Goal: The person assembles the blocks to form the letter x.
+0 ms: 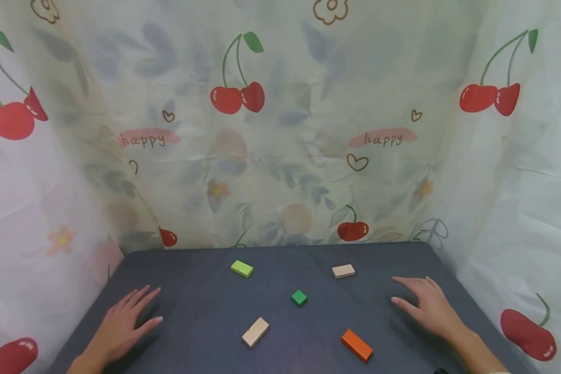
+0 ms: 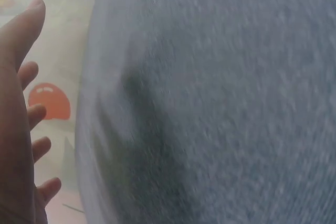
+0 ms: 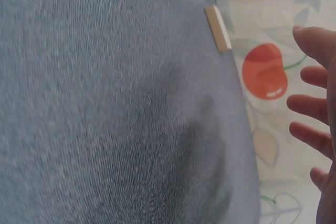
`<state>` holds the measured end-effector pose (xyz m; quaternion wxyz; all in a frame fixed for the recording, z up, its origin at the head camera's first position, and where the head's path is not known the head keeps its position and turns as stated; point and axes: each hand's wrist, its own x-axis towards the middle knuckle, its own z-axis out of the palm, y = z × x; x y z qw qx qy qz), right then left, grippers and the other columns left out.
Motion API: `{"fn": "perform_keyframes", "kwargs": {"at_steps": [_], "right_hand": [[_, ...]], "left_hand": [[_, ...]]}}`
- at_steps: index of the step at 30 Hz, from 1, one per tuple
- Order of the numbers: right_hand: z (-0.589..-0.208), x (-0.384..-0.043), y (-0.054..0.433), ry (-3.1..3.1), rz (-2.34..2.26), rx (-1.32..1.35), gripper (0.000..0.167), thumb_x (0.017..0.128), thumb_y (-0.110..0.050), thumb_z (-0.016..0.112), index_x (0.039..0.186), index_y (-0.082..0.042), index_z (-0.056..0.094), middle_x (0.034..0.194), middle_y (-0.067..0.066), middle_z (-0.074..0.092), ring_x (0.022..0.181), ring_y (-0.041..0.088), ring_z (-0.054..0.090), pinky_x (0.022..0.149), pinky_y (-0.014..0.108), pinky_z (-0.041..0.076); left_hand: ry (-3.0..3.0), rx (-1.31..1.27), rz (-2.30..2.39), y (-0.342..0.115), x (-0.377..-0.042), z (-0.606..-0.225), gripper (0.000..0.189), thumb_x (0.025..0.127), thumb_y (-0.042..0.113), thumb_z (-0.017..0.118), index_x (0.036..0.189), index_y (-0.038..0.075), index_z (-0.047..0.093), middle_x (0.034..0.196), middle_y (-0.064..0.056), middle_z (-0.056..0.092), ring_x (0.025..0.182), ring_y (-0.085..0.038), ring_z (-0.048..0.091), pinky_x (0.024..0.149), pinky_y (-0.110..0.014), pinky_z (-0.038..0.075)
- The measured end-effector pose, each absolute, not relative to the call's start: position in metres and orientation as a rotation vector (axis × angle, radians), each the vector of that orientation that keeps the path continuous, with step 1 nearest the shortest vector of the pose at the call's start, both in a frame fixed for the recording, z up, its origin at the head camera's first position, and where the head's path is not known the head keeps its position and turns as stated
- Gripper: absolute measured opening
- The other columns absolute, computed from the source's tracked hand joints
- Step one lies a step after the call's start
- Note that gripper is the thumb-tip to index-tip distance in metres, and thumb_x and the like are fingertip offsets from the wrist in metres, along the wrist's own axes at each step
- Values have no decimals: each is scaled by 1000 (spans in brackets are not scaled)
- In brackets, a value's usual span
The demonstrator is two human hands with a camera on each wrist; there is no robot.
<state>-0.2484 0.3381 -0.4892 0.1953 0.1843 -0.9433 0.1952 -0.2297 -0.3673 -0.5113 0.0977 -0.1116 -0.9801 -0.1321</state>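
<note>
The left hand (image 1: 123,319) reaches forward and slightly inward from its bare wrist (image 1: 91,358), holding nothing, its fingers (image 1: 139,298) extended and its thumb (image 1: 148,325) set apart on the inner side. Well apart from it, the right hand (image 1: 427,306), also unladen, angles inward from a bare forearm (image 1: 479,349), thumb clear of the fingers. Both wrist views show gaps between the fingertips of each hand.

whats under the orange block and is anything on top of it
The top of the orange block is bare. The dark tabletop shows around it; the patch directly beneath is covered, so what lies there cannot be seen.
</note>
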Motion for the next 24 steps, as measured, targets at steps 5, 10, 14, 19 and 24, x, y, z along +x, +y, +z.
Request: {"fn": "perform_keyframes", "kwargs": {"at_steps": [5,10,14,19,24], "right_hand": [[-486,-246,331,-2541,553,550,43,82,-28,79,119,-8,68,108,8,69,101,32,61,97,64,29],[-484,-240,327,-2449,584,529,38,80,-19,80,115,-8,69,101,5,70,97,30,60,99,62,29],[-483,-235,323,-2387,616,501,34,79,-12,79,112,-7,70,95,4,69,93,29,59,102,63,26],[-486,-229,316,-2313,652,479,32,76,-5,79,106,-7,71,90,2,68,90,25,59,103,61,28],[-493,-225,309,-2267,678,461,32,72,-2,80,103,-6,72,87,-1,68,87,21,60,104,55,31]], "left_hand": [[-2873,-369,-425,-359,-231,-507,68,91,55,60,146,17,46,146,-20,42,128,-47,38,88,-73,30],[-2834,-408,-473,-350,-232,-505,64,92,52,61,144,17,48,144,-18,45,127,-44,40,89,-70,33],[-2823,-422,-513,-344,-232,-503,62,93,50,60,145,17,48,144,-16,46,126,-42,41,88,-70,34],[-2815,-414,-568,-337,-231,-504,61,94,49,59,146,19,47,144,-16,45,126,-42,43,86,-70,35],[-2769,-439,-629,-327,-229,-508,58,94,46,61,146,22,47,144,-13,46,126,-39,44,88,-68,35]]}}
